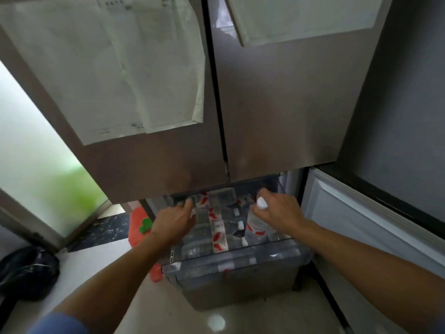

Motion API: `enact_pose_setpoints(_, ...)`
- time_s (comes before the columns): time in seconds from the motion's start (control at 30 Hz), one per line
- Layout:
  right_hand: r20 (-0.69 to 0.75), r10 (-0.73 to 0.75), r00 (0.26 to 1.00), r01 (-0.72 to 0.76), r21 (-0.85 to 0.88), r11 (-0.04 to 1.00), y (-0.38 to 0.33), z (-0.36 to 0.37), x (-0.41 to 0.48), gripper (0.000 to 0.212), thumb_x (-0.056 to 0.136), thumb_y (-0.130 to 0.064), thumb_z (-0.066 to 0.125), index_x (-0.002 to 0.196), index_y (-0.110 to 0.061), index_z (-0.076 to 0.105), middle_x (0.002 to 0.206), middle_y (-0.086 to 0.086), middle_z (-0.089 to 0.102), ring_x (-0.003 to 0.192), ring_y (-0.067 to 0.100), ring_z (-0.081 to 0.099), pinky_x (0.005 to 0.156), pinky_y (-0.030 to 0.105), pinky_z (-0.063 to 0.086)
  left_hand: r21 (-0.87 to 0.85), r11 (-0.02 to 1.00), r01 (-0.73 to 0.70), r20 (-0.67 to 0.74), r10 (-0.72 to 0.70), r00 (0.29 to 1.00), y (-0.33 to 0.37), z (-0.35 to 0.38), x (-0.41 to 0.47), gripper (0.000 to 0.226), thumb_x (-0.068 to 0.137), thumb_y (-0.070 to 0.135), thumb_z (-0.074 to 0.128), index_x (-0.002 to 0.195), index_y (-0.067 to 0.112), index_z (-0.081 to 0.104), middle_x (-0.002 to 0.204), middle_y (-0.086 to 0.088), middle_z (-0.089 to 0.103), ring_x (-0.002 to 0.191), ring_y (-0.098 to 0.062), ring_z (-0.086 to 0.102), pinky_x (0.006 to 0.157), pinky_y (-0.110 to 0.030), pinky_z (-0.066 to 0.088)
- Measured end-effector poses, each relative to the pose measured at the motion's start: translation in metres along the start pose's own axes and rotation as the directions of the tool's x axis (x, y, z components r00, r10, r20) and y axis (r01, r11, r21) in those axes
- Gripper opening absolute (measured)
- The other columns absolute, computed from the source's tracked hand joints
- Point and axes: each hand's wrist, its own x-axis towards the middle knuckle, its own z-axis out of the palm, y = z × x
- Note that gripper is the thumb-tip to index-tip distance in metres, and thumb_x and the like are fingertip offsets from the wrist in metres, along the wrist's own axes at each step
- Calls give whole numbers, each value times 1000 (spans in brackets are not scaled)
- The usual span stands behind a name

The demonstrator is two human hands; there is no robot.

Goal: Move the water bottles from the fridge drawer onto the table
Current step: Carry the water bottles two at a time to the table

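- Wrapped round the neck of an upright bottle [255,227], the right hand [277,210] has it firmly in its fingers, the white cap [262,203] poking out above the knuckles.
- That bottle stands at the right side of the drawer [231,266], its red-and-white label showing below the hand; whether its base touches the drawer floor I cannot tell.
- Left hand [174,219] reaches into the left side of the drawer, fingers curled down over the bottles lying there; whether it has closed on one I cannot tell, as the palm hides what is under it.
- More bottles [218,227] lie on their sides in the drawer, packed close together, clear with red-and-white labels, a few white caps pointing right.
- Pulled out at the bottom of the fridge, the drawer has a clear plastic front wall above a dark metal face.
- Above it hang two brown fridge doors [277,104], shut, with a dark seam between them.
- Sheets of paper [115,68] are stuck on the left door, and another sheet [301,15] on the right door.
- Left of the drawer a red bag [136,227] with something green at its top sits on the floor.
- Further left, near the bottom corner, lies a black bag [26,273].
- A frosted glass panel [31,165] stands at the far left.
- A blue sleeve [57,324] shows on the left arm.
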Motion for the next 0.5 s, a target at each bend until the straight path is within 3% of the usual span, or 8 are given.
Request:
enact_pose_setpoints(0.1,-52,-103,993,104,13,995,-22,-24,8,33,91,-51,49,99,-19,51,88,5,69,79,30,63,63,35,41,-78,981,179,-124,-188,974,-19,-29,-31,32,96,42,43,109,13,43,91,-14,67,78,-34,64,66,-37,49)
enact_pose_setpoints(0.27,-110,-328,938,331,4,944,-87,-47,16,31,91,-49,51,94,-18,53,80,2,66,68,24,59,60,30,36,-156,935,317,-361,-353,863,-33,-81,-111,42,90,50,40,91,9,50,75,-19,67,68,-40,63,55,-35,33)
enact_pose_setpoints(0.4,-122,-472,873,475,0,880,-155,-46,7,32,92,-48,51,96,-16,55,79,1,66,66,24,58,56,28,27,-123,884,452,-389,-462,797,-42,-111,-187,55,84,57,26,89,9,52,69,-16,66,61,-37,61,52,-35,39)
enact_pose_setpoints(0.5,-80,-572,816,574,2,819,-211,-29,-12,34,91,-51,50,97,-18,55,84,3,69,69,25,62,59,29,41,-74,822,565,-367,-549,751,-56,-120,-257,52,86,56,28,89,11,52,73,-13,67,62,-36,61,55,-38,47)
